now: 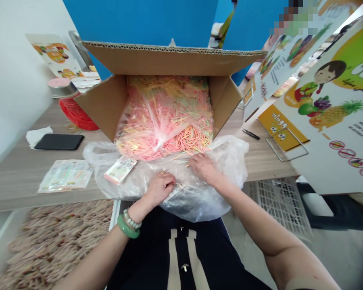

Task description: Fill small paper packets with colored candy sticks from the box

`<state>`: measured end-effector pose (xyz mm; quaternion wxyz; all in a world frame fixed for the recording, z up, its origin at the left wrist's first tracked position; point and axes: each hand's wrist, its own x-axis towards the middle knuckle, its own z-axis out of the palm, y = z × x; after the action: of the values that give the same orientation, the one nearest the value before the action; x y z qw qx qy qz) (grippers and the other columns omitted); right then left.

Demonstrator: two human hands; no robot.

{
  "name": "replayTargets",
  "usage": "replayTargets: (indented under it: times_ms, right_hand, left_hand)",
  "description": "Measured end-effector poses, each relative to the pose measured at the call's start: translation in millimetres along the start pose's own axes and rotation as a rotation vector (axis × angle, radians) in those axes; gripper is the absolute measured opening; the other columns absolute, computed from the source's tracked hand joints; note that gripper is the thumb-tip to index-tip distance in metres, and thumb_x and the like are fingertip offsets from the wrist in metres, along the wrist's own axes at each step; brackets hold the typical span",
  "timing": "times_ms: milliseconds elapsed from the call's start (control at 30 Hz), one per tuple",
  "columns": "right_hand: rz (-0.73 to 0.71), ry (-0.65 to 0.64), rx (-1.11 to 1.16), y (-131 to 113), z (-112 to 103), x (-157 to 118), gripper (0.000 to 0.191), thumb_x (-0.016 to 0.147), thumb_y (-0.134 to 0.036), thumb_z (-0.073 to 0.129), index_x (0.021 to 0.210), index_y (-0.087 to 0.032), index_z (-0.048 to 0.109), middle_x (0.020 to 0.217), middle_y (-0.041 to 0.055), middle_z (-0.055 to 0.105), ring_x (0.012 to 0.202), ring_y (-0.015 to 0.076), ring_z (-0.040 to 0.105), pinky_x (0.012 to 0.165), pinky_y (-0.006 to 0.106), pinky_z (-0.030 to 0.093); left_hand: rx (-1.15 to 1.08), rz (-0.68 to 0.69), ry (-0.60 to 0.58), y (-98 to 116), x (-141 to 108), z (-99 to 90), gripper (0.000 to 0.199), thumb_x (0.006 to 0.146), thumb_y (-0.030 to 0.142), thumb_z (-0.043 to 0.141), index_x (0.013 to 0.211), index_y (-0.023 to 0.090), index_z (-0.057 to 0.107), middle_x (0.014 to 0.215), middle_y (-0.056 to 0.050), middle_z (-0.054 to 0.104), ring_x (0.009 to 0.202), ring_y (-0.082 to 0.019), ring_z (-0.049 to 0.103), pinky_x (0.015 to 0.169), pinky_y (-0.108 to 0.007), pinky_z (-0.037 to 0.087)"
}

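- The left hand (161, 186) is curled, its fingers nearly closed, at the left end of a small clear plastic packet with printed markings (176, 191); the right hand (203, 167) is half open, knuckles bent, fingertips down beside loose thin pastel sticks (179, 156).
- Fingertips and contact points are small and partly covered, so I cannot tell whether the left grips the packet or merely pins it, nor whether the right pinches any sticks.
- The packet lies on a crumpled translucent plastic bag (230, 155) at the near edge of the wood-grain desk (252, 165), in front of an open brown cardboard box (225, 98) with a knotted clear bag of pink, yellow and green sticks (166, 121).
- The step in hand seems to be gathering sticks beside the packet. To do it well, keep the packet steady with the left, take the sticks lightly near their middles and line up their ends; they look brittle.
- The packet's long axis slants, near end to the left, far end to the right, towards the right hand.
- The loose sticks lie mostly crosswise, parallel to the box front, right ends slightly farther away.
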<state>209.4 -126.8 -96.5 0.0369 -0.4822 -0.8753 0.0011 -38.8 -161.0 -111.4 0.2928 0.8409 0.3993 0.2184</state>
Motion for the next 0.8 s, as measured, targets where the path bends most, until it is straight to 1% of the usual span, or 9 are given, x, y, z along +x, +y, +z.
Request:
replayTargets:
  times_ms: [133, 233, 300, 367, 467, 533, 600, 667, 800]
  right_hand:
    - [-0.013, 0.023, 0.177, 18, -8, 3, 0.022, 0.101, -0.021, 0.050, 0.096, -0.018, 0.071, 0.101, 0.0079, 0.070, 0.100, 0.0234, 0.059, 0.096, 0.039, 0.044]
    - [0.004, 0.142, 0.327, 29, -19, -2, 0.026, 0.100, -0.016, 0.047, 0.101, -0.020, 0.073, 0.103, 0.0067, 0.072, 0.103, 0.0226, 0.061, 0.096, 0.039, 0.046]
    - [0.045, 0.197, 0.363, 32, -24, -10, 0.028, 0.099, -0.015, 0.046, 0.102, -0.021, 0.073, 0.103, 0.0069, 0.072, 0.103, 0.0227, 0.062, 0.096, 0.039, 0.048]
    - [0.050, 0.156, 0.330, 31, -27, -22, 0.027, 0.099, -0.015, 0.046, 0.100, -0.020, 0.073, 0.101, 0.0071, 0.073, 0.101, 0.0228, 0.063, 0.094, 0.039, 0.048]
    - [0.043, -0.012, 0.185, 25, -26, -39, 0.024, 0.099, -0.016, 0.049, 0.101, -0.019, 0.072, 0.099, 0.0073, 0.073, 0.098, 0.0241, 0.063, 0.091, 0.039, 0.049]
    - [0.078, -0.084, 0.133, 23, -24, -44, 0.024, 0.099, -0.015, 0.048, 0.102, -0.019, 0.071, 0.097, 0.0072, 0.072, 0.096, 0.0236, 0.063, 0.088, 0.037, 0.049]
    - [0.114, -0.070, 0.150, 23, -22, -41, 0.024, 0.100, -0.015, 0.047, 0.104, -0.019, 0.071, 0.102, 0.0077, 0.071, 0.098, 0.0227, 0.063, 0.088, 0.036, 0.050]
    - [0.108, -0.011, 0.157, 22, -22, -31, 0.024, 0.099, -0.015, 0.048, 0.110, -0.018, 0.070, 0.112, 0.0092, 0.069, 0.107, 0.0242, 0.061, 0.092, 0.037, 0.049]
    - [-0.005, 0.043, 0.069, 17, -24, -6, 0.030, 0.096, -0.015, 0.053, 0.124, -0.017, 0.063, 0.130, 0.0134, 0.063, 0.118, 0.0297, 0.053, 0.099, 0.045, 0.045]
  left_hand:
    - [0.155, -0.004, -0.003, 27, 6, -0.5, 0.019, 0.085, 0.009, 0.054, 0.084, 0.018, 0.071, 0.091, -0.009, 0.075, 0.091, -0.026, 0.066, 0.089, -0.043, 0.049]
    - [0.193, 0.127, -0.025, 49, 19, 12.3, 0.018, 0.086, 0.009, 0.056, 0.090, 0.017, 0.072, 0.113, -0.012, 0.074, 0.107, -0.030, 0.064, 0.098, -0.047, 0.047]
    - [0.160, 0.218, -0.060, 57, 30, 25.6, 0.017, 0.087, 0.010, 0.058, 0.093, 0.017, 0.072, 0.127, -0.013, 0.070, 0.118, -0.030, 0.061, 0.104, -0.048, 0.045]
    - [0.127, 0.261, -0.080, 56, 39, 38.6, 0.016, 0.088, 0.011, 0.058, 0.094, 0.016, 0.073, 0.135, -0.015, 0.066, 0.126, -0.031, 0.058, 0.108, -0.049, 0.044]
    - [0.105, 0.227, -0.059, 46, 47, 51.5, 0.015, 0.089, 0.013, 0.060, 0.092, 0.017, 0.073, 0.143, -0.015, 0.061, 0.130, -0.032, 0.055, 0.109, -0.051, 0.043]
    - [0.082, 0.199, -0.051, 39, 49, 54.7, 0.014, 0.088, 0.012, 0.060, 0.090, 0.018, 0.073, 0.140, -0.015, 0.063, 0.127, -0.032, 0.057, 0.108, -0.051, 0.044]
    - [0.040, 0.198, -0.062, 34, 51, 55.2, 0.014, 0.086, 0.010, 0.060, 0.088, 0.018, 0.072, 0.131, -0.013, 0.069, 0.121, -0.031, 0.060, 0.105, -0.050, 0.044]
    - [-0.005, 0.204, -0.065, 31, 52, 54.6, 0.015, 0.085, 0.009, 0.060, 0.085, 0.018, 0.072, 0.125, -0.011, 0.073, 0.118, -0.030, 0.062, 0.104, -0.050, 0.044]
    - [-0.065, 0.202, -0.059, 29, 54, 53.5, 0.015, 0.084, 0.009, 0.059, 0.082, 0.019, 0.071, 0.116, -0.009, 0.076, 0.115, -0.030, 0.063, 0.102, -0.049, 0.044]
